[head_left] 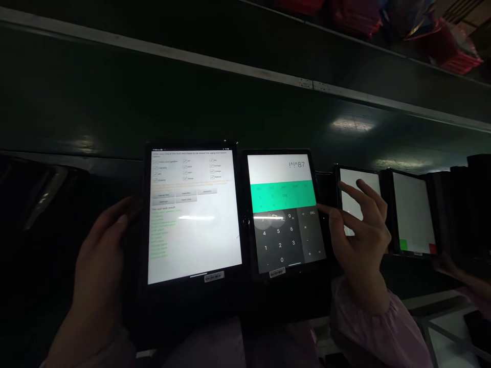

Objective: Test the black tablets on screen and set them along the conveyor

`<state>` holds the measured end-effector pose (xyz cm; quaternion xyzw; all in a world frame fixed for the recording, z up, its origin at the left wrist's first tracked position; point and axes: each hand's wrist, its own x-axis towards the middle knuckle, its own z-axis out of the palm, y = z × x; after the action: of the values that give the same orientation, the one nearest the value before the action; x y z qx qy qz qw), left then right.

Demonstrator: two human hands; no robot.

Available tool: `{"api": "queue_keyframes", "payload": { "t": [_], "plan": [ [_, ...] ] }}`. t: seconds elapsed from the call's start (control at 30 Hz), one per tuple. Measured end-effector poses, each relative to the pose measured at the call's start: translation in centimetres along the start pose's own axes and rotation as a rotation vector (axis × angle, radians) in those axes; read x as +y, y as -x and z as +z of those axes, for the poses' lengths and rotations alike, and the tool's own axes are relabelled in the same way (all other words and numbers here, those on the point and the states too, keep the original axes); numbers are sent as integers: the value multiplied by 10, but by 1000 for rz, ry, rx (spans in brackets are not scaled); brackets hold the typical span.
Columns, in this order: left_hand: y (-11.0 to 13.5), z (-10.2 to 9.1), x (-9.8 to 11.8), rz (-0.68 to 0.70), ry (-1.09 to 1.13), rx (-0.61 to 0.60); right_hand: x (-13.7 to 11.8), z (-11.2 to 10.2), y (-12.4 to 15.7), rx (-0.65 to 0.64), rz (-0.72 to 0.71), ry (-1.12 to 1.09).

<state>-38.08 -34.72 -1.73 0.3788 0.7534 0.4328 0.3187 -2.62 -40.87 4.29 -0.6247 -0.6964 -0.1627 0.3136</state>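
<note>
A tablet (207, 240) with a lit white screen of ticked boxes, grey buttons and green lines of text stands in front of me. My left hand (102, 250) is closed at its left edge, thumb in front; the other fingers are partly lost in the dark. Beside it on the right is a second tablet (282, 230) showing a calculator with a green band and dark number keys. My right hand (360, 240) is at that tablet's right edge, index finger pointing at the edge and the other fingers spread. Whether the fingertip touches it I cannot tell.
Farther right, two more lit tablets stand: one (355, 197) partly behind my right hand, another (412, 209) with green and red corner squares. Another person's hand (452, 271) shows at the right edge. Red packs (452, 51) lie on the shelf above.
</note>
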Motion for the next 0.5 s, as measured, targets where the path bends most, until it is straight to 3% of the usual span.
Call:
{"api": "queue_keyframes", "payload": {
  "t": [0.3,0.5],
  "plan": [
    [0,3,0,-23,-45,5,8,16,-1,-77,35,34],
    [-3,2,-3,-45,88,-10,7,7,0,-1,-28,-23]
  ]
}}
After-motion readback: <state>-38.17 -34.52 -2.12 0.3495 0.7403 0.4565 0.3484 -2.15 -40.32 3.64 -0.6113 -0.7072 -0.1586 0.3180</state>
